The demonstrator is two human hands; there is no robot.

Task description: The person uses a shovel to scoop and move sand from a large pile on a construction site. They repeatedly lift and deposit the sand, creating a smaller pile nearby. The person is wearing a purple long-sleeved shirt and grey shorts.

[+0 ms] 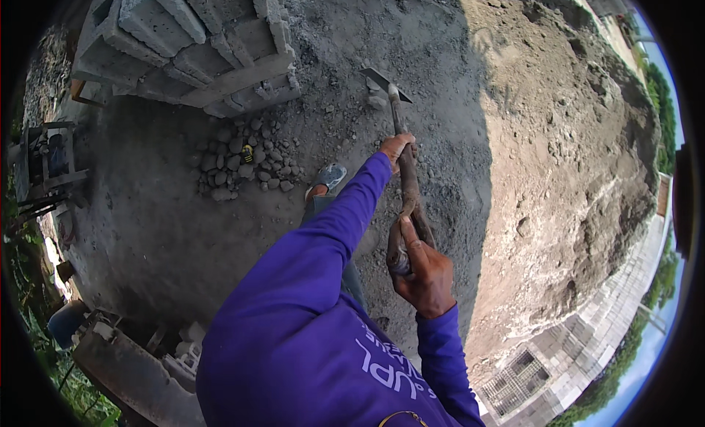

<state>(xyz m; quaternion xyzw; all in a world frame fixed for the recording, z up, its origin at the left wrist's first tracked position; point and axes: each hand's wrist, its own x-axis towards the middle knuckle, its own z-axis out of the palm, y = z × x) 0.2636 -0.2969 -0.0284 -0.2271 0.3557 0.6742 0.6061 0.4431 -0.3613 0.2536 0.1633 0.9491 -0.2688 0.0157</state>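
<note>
Holding a long-handled tool (408,181) to the right of the stone pile (233,163), aiming the shaft (398,117) lengthwise away from the body. Wrapping the left hand (397,149) closed around it, roughly level with the pile and nearer the blade (378,80); curling the right hand (427,276) tightly about the forked grip (397,261), nearer the body than the pile. Pointing the blade beyond the pile.

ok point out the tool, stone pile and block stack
Tool (409,179), head view: brown handle.
Stone pile (233,163), head view: stone near its middle.
Block stack (197,58), head view: middle of its side.
</note>
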